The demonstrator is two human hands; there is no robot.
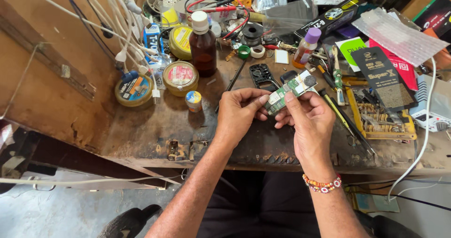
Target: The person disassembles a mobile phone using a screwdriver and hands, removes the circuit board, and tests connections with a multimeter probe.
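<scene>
Clutter crowds a worn wooden workbench [155, 134] around a small green circuit board [287, 91], held in both hands above the bench's near edge. Just behind the board lies a black phone casing [263, 76], and farther back stands a brown glass bottle [203, 43] with a white cap. Left of the board sit a small round jar [193, 101] and a yellow tin [180, 77] with a clear lid, its contents not legible; farther left lies a round tape-like tin [134, 89]. A second yellow tin [180, 41] stands behind the first. Back and right of the board stands a small amber bottle [306, 48] with a purple cap. Right of the board, a yellow tray [380, 120] holds what look like small metal bits, with screwdrivers [343, 118] lying between tray and hands. White cables [117, 26] hang well to the board's left.

Nothing stands between the camera and the board. The left hand [237, 113] pinches the board's near end between thumb and curled fingers; the right hand [310, 120] grips its lower edge, thumb pressed along the face, fingers folded beneath. The board tilts up and away to the right, its far end clear of both hands. A beaded bracelet [322, 184] circles the right wrist.
</scene>
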